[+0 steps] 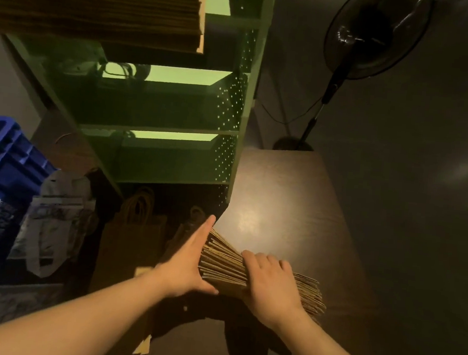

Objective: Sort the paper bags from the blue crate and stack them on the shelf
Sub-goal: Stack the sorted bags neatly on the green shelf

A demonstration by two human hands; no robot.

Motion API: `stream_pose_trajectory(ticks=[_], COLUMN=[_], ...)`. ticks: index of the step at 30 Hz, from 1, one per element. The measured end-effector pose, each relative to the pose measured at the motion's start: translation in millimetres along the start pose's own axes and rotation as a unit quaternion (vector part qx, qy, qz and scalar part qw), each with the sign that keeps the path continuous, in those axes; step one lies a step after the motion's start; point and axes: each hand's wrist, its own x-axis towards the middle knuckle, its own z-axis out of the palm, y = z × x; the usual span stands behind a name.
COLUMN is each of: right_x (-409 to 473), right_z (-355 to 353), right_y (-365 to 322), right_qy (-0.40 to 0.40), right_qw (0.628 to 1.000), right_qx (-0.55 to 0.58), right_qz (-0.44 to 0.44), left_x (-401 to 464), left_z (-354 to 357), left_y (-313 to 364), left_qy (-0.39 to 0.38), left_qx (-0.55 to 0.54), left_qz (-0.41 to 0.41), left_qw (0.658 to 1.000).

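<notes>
- The bundle of flat paper bags (226, 263) lies on the dark table (294, 210), just beside the green shelf (232, 107).
- The right hand (271, 281) grasps the bundle from above, fingers curled over it.
- The left hand (190, 260) presses its straight fingers against the bag ends.
- The step seems to be squaring the bundle; next it must go up onto the stack of bags (95, 6) on the shelf.
- The blue crate (0, 181) stands at the left.

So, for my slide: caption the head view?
Both hands square a bundle of paper bags on the table beside the shelf.
</notes>
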Motion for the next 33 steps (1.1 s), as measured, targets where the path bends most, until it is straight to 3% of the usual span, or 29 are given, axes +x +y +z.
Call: stream_pose_trajectory(ticks=[5, 12, 24, 33], right_x=[-6.0, -39.8, -21.2, -40.4], right_z=[-1.7, -9.3, -11.4, -14.6], right_y=[4.7, 54.1, 41.4, 63.6], right_qy=[-0.009, -0.024, -0.061, -0.019], right_qw=[1.0, 0.997, 0.993, 0.995], right_qx=[-0.012, 0.029, 0.098, 0.096], right_qz=[0.017, 0.064, -0.029, 0.022], left_x=[7.3, 10.3, 14.3, 23.1], left_z=[4.5, 2.8, 0.3, 0.7], left_y=[-7.8, -10.3, -22.1, -32.8], left_qy=[0.001, 0.013, -0.014, -0.007], left_qx=[-0.039, -0.003, 0.07, 0.067], left_qz=[0.008, 0.03, 0.072, 0.097], left_qw=[0.999, 0.999, 0.995, 0.993])
